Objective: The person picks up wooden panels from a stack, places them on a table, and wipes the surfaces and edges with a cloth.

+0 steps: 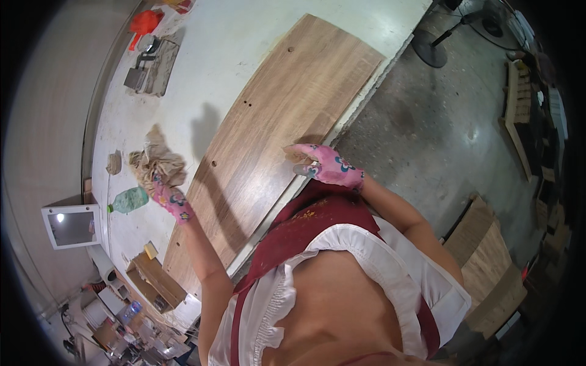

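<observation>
A long wood-grain board [274, 116] with several small holes lies along the table's near edge. My left hand [172, 200], in a pink floral glove, is closed on a crumpled beige rag [157, 160], held over the table beyond the board's left part. At the near edge of the board is my right hand [332, 168], in a matching glove. Its fingers are curled together; whatever they hold, if anything, cannot be made out. A green plastic bottle [129, 200] lies beside my left hand.
On the white table [226, 43] are a small roll of tape [114, 162], a wooden box [155, 280], a grey tool [137, 76] and a red plastic bag [146, 23]. A white-framed screen [71, 227] stands at the left. Cardboard [485, 262] and a fan base [430, 49] occupy the floor at right.
</observation>
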